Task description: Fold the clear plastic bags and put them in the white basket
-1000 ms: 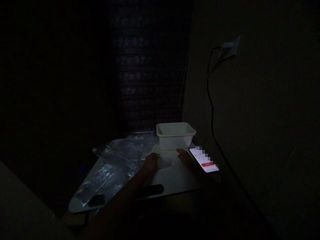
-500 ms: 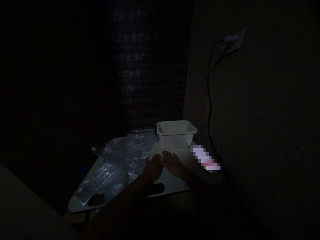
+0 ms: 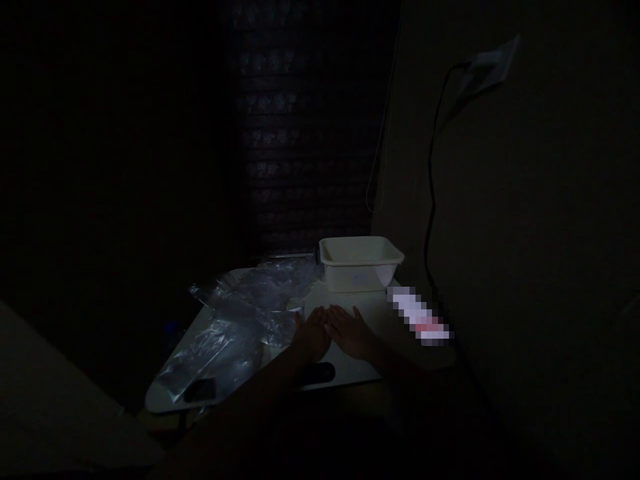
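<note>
In the dim head view, my left hand (image 3: 314,335) and my right hand (image 3: 351,333) lie close together over the white table (image 3: 345,373), palms down, fingertips meeting or nearly so. The fingers of both look stretched out, and no object shows in either. Crumpled clear plastic (image 3: 215,353) spreads over the table's left side, its edge beside my left hand. Behind my hands stands a cream plastic tub (image 3: 357,273). A dark oblong shape (image 3: 320,373), perhaps a slot in the tabletop, shows below my left wrist.
A bright blurred-out object (image 3: 420,317) lies on the table's right side. A small dark flat item (image 3: 200,389) is at the front left. A black cable (image 3: 432,200) hangs from a wall socket (image 3: 493,63) on the right. Behind is a dark slatted blind (image 3: 300,140).
The view has shifted, so the table and tub appear slightly further right and higher. My fingertips look slightly closer together; both hands stay over the same part of the table.
</note>
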Tool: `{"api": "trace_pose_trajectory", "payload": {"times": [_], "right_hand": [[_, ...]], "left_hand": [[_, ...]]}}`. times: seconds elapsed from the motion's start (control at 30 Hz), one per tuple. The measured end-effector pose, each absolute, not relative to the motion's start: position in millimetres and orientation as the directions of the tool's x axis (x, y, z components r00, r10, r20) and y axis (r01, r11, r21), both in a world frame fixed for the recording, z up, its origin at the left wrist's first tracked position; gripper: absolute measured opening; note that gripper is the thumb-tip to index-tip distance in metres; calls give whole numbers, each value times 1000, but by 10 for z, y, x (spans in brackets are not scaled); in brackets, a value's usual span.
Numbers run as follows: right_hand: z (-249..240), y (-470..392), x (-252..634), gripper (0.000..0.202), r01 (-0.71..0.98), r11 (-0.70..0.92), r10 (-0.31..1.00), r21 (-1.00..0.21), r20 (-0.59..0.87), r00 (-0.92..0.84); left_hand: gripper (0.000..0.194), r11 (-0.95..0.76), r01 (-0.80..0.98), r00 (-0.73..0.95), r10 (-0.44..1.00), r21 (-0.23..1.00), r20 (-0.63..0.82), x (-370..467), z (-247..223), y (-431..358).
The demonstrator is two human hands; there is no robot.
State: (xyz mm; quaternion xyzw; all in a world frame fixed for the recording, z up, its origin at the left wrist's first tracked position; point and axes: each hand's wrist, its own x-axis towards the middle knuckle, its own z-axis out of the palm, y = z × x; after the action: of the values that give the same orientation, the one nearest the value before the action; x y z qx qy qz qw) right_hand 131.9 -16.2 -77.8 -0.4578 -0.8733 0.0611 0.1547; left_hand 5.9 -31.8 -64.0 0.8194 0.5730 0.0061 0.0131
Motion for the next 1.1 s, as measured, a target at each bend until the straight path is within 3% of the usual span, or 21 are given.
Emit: {"api": "trace_pose_trajectory", "payload": {"times": [0.37, 0.77, 0.9, 1.1], "right_hand": [[-718, -199, 1312, 48, 782, 564, 825, -264, 198, -528], [-759, -177, 1453, 48, 877, 479, 853, -26, 247, -459], [-671, -183, 1553, 39, 902, 429, 882, -44, 237, -408], [-526, -25, 1675, 30, 923, 350, 928, -163, 192, -318]], "left_hand": [[48, -356, 934, 357, 934, -19, 11, 74, -613, -315], [46, -343, 939, 345, 937, -34, 61, 88, -606, -332], [46, -360, 933, 360, 931, -5, 58, 56, -631, -323], [46, -454, 886, 452, 891, 91, 46, 3, -592, -327]]}}
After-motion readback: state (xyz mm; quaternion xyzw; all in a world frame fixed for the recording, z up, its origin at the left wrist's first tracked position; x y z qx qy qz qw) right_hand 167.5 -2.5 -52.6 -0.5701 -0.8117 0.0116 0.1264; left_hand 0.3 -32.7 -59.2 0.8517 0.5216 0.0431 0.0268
